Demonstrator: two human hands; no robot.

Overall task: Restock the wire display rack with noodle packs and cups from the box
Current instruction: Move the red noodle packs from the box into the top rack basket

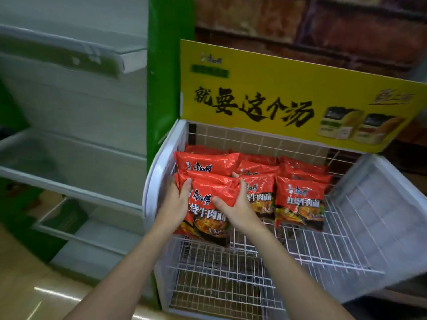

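Both forearms reach forward from the bottom of the view to the left end of the wire display rack's [300, 241] upper shelf, where the hands clasp a red noodle pack [208, 218] between them. The left hand [176, 200] grips the pack's left edge, thumb curled over the front and fingers hidden behind. The right hand [236, 205] grips the right edge, thumb pressed on the printed face and fingers running up beside the next column. More red packs [299, 199] lie behind and to the right, below a yellow sign [277, 88].
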